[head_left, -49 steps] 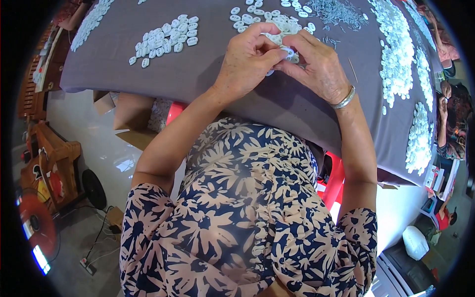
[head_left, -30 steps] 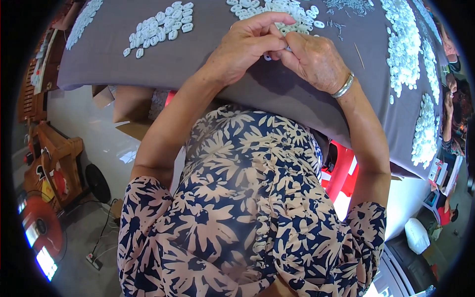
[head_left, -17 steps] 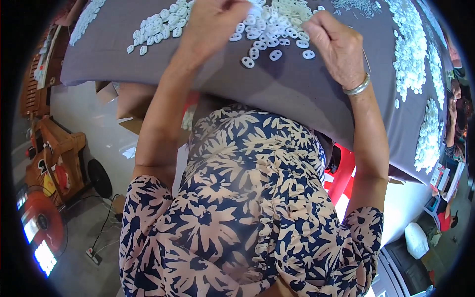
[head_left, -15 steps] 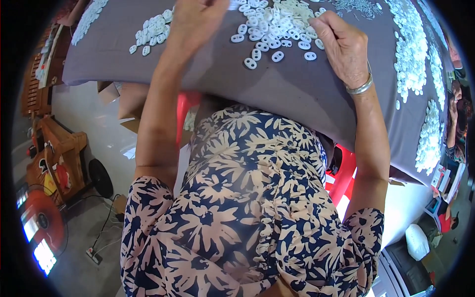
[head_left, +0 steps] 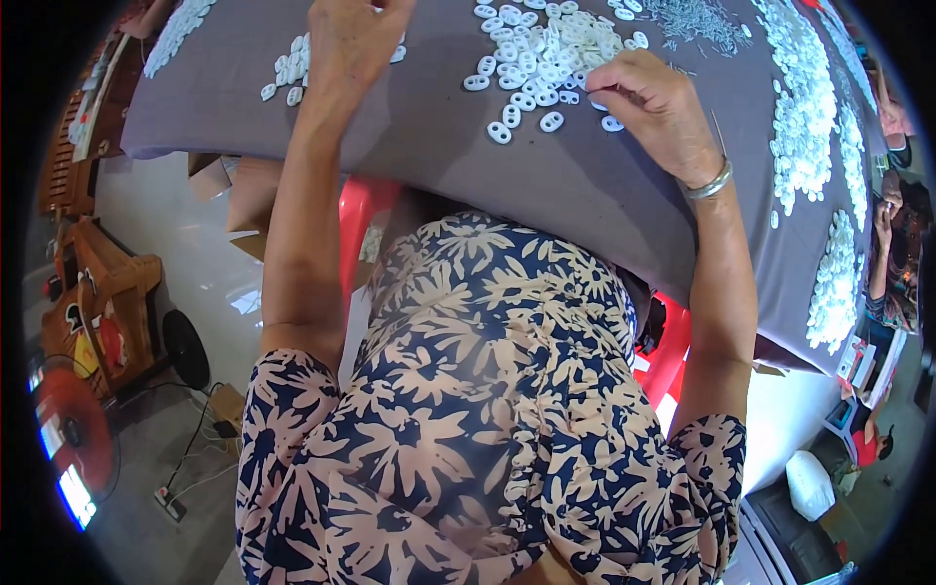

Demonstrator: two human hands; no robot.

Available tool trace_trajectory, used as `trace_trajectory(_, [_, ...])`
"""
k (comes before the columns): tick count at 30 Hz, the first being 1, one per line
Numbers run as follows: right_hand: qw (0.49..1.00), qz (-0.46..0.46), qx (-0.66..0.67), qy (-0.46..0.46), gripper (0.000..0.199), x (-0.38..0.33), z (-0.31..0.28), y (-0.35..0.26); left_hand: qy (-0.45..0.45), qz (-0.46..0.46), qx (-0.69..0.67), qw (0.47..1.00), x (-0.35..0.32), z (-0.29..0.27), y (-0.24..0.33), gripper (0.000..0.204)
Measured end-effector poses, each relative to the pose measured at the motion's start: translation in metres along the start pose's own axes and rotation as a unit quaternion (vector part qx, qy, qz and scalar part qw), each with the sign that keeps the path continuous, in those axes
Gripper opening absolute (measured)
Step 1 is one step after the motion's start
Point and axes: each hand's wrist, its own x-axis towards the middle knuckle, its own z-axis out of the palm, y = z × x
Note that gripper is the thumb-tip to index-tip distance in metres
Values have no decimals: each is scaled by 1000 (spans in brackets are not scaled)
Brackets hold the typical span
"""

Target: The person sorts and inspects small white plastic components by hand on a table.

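My right hand [head_left: 658,107] has thumb and forefinger pinched together at the right edge of a loose pile of white oval pieces with two holes [head_left: 551,54]. What sits in the pinch, if anything, is too small to make out. My left hand [head_left: 356,44] hangs over a smaller group of the same white pieces [head_left: 292,68], covering part of it. Its fingers are bent and partly cut off by the top edge, so what they hold is hidden. A heap of thin grey pins [head_left: 697,19] lies beyond my right hand.
A brown cloth covers the table [head_left: 439,127]. Long heaps of white pieces [head_left: 804,107] run along its right side, with more at the far left [head_left: 180,34]. Cardboard boxes [head_left: 255,195] and a red stool [head_left: 363,210] are below. Other people sit at the far right.
My right hand has come down and left to the edge of the pile, pinching there. My left hand has shifted left, away from the large pile, over the smaller group.
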Motion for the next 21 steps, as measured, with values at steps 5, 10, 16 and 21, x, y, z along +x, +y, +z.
trace_trajectory(5, [989,-87,-116,-7,16,4,8,-14,-47,-17,-183,982,-17,4,42,16])
trace_trajectory(10, [984,-91,-155,-6,15,6,17,-16,-142,-21,-228,963,-29,5,72,15])
trace_trajectory(16, [986,-84,-144,-15,13,8,14,-18,-163,5,-272,948,-41,25,65,20])
trace_trajectory(21, [988,-84,-126,-17,15,5,12,-16,-186,-8,-300,936,-44,28,67,20])
